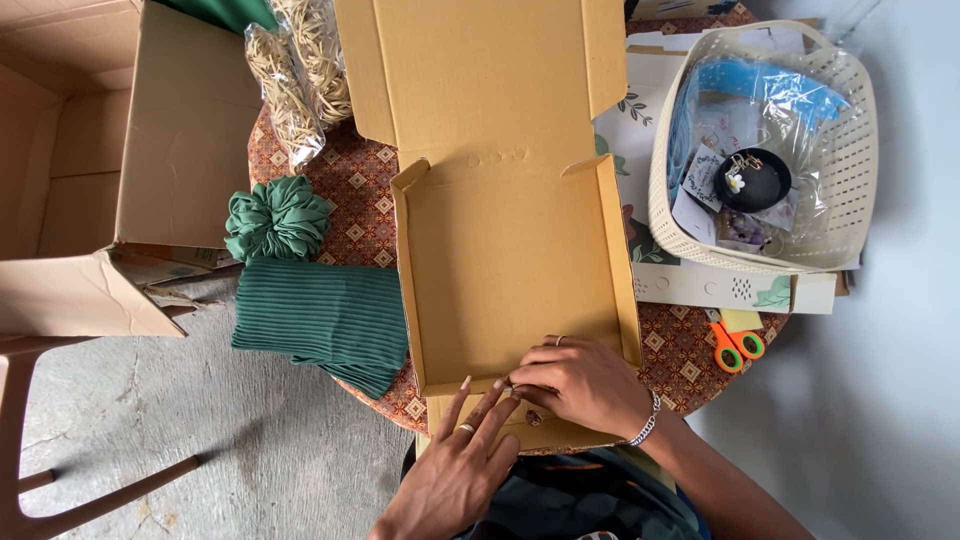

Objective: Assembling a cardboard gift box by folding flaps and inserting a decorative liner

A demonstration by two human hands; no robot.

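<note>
Folding up the mailer box's near wall

Left hand [455, 470] spread flat and right hand [580, 380] curled, both pressing the front flap of the mailer box [510, 270]; green pleated cloth [325, 320] lies left of it.

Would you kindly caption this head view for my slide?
Both hands, left hand and right hand, press the front flap of an open cardboard mailer box beside folded green fabric.

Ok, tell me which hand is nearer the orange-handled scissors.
Right. The right hand rests on the cardboard box's front edge, just left of the orange-handled scissors; the left hand lies farther left and lower.
</note>
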